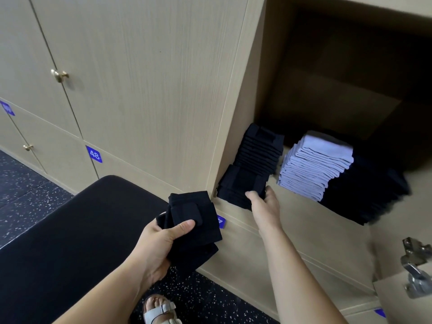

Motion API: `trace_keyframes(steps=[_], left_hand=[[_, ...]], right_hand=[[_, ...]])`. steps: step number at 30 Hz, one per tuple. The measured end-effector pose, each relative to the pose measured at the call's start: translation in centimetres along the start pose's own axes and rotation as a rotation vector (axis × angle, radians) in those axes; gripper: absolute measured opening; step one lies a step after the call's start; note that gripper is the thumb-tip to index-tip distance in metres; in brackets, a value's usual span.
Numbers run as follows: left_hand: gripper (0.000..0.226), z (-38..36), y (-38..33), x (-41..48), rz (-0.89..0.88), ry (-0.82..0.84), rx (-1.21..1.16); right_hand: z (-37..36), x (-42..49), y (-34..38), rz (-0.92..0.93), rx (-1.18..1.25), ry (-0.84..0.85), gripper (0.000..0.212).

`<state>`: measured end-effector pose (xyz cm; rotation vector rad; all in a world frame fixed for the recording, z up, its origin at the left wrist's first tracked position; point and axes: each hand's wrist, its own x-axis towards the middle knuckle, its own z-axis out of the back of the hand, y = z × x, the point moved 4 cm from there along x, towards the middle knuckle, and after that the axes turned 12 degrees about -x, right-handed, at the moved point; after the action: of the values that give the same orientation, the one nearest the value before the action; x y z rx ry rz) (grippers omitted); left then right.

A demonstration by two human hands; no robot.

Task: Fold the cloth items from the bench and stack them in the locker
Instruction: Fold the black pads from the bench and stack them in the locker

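The person stands close to the open locker (pixel 327 230), with the black bench (pixel 70 230) at the near left. The left hand (pixel 159 239) is clamped on a folded black cloth (pixel 194 213), thumb on top and fingers under it, and holds it in the air just in front of the locker edge. The right hand (pixel 261 199) reaches inside and pinches a black piece (pixel 240 185), which sits at the near left of the locker floor and leans on the black pile (pixel 259 146) behind it. To the right of this pile stand a pale blue pile (pixel 315 164) and then a dark pile (pixel 364 195). I think the step now is to put this loose black piece in order before the cloth from the left hand goes in. To do it well, I would lay the piece flat and square with the pile, edges in line, and press it down lightly so that it does not open. The black pile already looks tall and a little tilted, so a rough push may make it slide toward the pale blue one. The left hand should hold its cloth firmly, because the folds at the bottom look loose and may fall open.
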<state>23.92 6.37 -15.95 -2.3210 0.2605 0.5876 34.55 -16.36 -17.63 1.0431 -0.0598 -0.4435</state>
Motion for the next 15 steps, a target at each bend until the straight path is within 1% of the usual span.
trace_keyframes(steps=[2,4,6,8,9,10,13,14,15], left_hand=[[0.044,-0.3,-0.1,-0.2,-0.007,0.002,0.012],[0.043,-0.6,-0.3,-0.7,-0.015,0.008,0.021],[0.045,-0.9,-0.6,-1.3,-0.028,0.015,0.021],[0.048,-1.3,-1.0,-2.1,-0.042,0.022,0.02],[0.049,-1.5,-1.1,-2.6,-0.046,0.027,0.019],[0.05,-1.7,-1.2,-3.1,-0.048,0.032,0.017],[0.055,-2.1,-1.4,-5.1,-0.049,0.054,0.009],[0.055,-2.2,-1.4,-5.9,-0.052,0.062,0.012],[0.055,-2.4,-1.5,-6.8,-0.056,0.069,0.017]], right_hand=[[-0.1,-0.3,0.1,0.027,-0.088,0.011,0.054],[0.5,-0.8,0.5,0.029,-0.119,0.0,0.059],[1.7,-1.9,1.2,0.047,-0.135,-0.075,0.064],[3.1,-4.3,2.5,0.12,-0.111,-0.15,0.056],[3.5,-6.0,3.2,0.161,-0.076,-0.143,0.049],[3.7,-8.0,3.9,0.187,-0.025,-0.09,0.041],[3.2,-13.8,4.9,0.189,0.105,0.148,0.017],[2.9,-15.4,4.9,0.199,0.104,0.184,0.014],[2.6,-16.7,4.9,0.21,0.094,0.184,0.012]])
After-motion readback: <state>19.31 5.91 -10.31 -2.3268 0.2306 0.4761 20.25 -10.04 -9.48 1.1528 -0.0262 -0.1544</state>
